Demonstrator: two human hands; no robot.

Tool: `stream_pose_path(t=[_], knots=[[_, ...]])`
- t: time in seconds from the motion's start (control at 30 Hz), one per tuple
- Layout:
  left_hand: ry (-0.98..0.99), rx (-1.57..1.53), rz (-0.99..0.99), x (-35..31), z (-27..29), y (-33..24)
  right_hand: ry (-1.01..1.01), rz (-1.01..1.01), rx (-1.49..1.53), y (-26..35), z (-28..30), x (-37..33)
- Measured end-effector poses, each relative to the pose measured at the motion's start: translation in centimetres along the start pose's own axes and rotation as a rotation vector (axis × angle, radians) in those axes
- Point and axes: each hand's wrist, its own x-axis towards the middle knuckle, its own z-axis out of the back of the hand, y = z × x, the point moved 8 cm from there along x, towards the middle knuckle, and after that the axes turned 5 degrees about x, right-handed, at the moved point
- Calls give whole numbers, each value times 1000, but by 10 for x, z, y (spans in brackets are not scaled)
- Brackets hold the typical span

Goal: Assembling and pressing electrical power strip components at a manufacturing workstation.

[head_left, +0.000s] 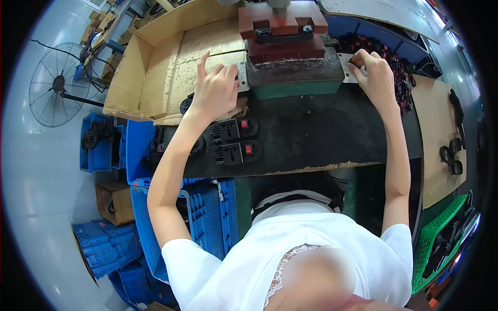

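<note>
A press [284, 72] with a dark red upper block [282, 20] stands in front of me, and a black part [284, 34] sits in the block's recess. My left hand [215, 89] rests at the metal plate [243, 78] on the press's left side. Its little finger sticks up while the others curl down; what lies under the fingertips is hidden. On the right side, my right hand [374, 76] bends its thumb and fingers around a small black button [351, 61] on another metal plate [346, 72]. Two black socket units [231, 130] with red switches lie near my left forearm.
An open cardboard box [166, 67] stands left of the press. Many small black and red parts [381, 49] are heaped behind my right hand. Blue crates [207, 212] stand at lower left, a green basket [441, 243] at right. A fan [59, 84] is far left.
</note>
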Motion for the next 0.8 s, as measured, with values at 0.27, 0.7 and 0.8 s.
stream_pose_path(t=[0.27, 0.7, 0.8], knots=[[-44, -134, 208, 10, -3, 23, 58, -16, 520, -45, -6, 9], [176, -873, 435, 97, -66, 40, -98, -100, 580, -59, -11, 5], [-39, -1067, 444, 88, -50, 28, -102, -102, 569, -56, -10, 4]])
